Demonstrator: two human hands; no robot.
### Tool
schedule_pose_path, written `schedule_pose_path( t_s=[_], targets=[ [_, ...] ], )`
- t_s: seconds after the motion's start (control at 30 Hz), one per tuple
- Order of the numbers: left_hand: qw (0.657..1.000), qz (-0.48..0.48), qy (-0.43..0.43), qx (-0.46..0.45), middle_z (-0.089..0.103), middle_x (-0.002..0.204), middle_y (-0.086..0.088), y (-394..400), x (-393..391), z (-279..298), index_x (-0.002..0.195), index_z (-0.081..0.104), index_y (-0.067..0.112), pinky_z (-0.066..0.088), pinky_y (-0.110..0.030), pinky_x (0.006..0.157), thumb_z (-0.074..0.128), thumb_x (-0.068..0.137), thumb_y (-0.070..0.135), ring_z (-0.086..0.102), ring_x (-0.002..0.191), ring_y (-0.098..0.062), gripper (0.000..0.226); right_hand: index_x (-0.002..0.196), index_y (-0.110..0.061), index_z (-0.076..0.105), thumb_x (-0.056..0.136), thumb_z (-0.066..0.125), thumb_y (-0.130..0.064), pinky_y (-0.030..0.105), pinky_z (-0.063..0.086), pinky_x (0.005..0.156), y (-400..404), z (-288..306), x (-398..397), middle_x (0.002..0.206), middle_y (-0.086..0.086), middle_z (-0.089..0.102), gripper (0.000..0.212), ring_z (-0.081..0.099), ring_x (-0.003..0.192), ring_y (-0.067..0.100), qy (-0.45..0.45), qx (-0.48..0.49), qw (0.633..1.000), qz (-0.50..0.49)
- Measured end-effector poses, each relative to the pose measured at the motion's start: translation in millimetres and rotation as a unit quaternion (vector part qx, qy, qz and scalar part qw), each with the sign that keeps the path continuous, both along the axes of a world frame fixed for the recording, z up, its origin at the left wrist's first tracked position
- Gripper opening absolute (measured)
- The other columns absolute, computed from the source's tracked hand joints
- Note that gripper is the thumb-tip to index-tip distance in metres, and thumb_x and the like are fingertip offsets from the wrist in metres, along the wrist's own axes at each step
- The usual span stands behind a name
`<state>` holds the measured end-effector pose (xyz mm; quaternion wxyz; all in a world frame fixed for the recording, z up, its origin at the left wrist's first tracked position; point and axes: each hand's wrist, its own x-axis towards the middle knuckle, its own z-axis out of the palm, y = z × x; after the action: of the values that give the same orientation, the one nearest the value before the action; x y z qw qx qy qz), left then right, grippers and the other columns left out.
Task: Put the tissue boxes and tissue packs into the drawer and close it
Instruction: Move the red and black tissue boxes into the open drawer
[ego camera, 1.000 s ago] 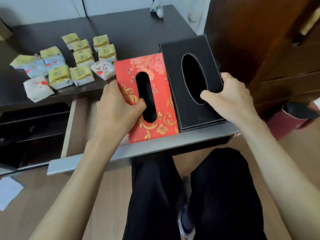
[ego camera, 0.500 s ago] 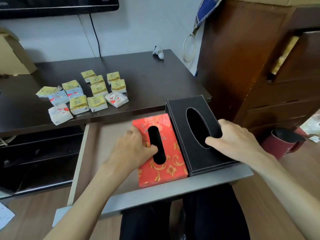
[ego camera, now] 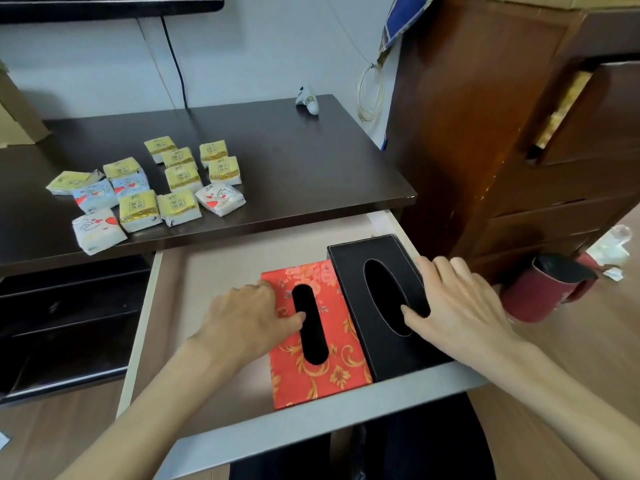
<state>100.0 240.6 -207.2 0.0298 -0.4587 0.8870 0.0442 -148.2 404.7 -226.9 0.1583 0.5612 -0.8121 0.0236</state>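
Note:
A red floral tissue box [ego camera: 320,372] and a black tissue box [ego camera: 356,268] lie side by side in the right part of the open drawer [ego camera: 214,271]. My left hand [ego camera: 242,323] grips the red box, thumb at the edge of its slot. My right hand [ego camera: 460,306] grips the black box, thumb at its oval opening and fingers over its right side. Several small tissue packs [ego camera: 152,192], yellow and white, lie on the dark desk [ego camera: 294,168] behind the drawer.
A red mug [ego camera: 543,289] sits on the floor to the right of the drawer. A brown wooden cabinet [ego camera: 502,133] stands at the right. A small white object [ego camera: 306,98] lies at the desk's back edge. My legs are under the drawer front.
Both boxes have gone down from the drawer's front rim into the drawer, and my hands went with them. The camera view has tilted up, showing more desk and wall.

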Motion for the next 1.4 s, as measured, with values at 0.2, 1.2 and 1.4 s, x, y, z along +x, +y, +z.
schedule_pose_path(
  t_s=[0.2,1.2,1.4],
  targets=[
    [0.995,-0.087,0.035,0.042,0.049,0.136,0.001,-41,-20,8,0.142,0.042,0.023,0.046,-0.042,0.096,0.062,0.079,0.065,0.046,0.127,-0.023,0.078,0.135,-0.027,0.055,0.087,0.071,-0.048,0.019,0.039,0.064,-64,35,-23,0.128,-0.007,0.054,0.055,0.051,0.116,0.012,-0.121,-0.044,0.986,0.109],
    [0.961,-0.170,0.151,0.157,0.072,0.098,0.011,-46,-41,-28,0.108,0.061,0.028,0.050,-0.040,0.087,0.060,0.094,0.041,0.067,0.094,-0.017,0.019,0.159,-0.025,0.034,0.085,0.058,-0.002,0.030,0.040,0.085,-120,-19,-55,0.152,-0.001,0.048,0.082,0.043,0.139,0.024,-0.175,0.174,0.958,0.148],
    [0.924,-0.109,0.258,0.260,0.065,0.130,-0.002,-50,-26,-16,0.142,0.053,0.014,0.045,-0.022,0.101,0.075,0.087,0.025,0.060,0.118,-0.012,0.060,0.156,-0.023,0.043,0.086,0.061,-0.006,0.034,0.039,0.109,-132,8,-41,0.155,-0.002,0.049,0.075,0.041,0.146,0.019,-0.243,0.195,0.938,0.153]
  ],
)
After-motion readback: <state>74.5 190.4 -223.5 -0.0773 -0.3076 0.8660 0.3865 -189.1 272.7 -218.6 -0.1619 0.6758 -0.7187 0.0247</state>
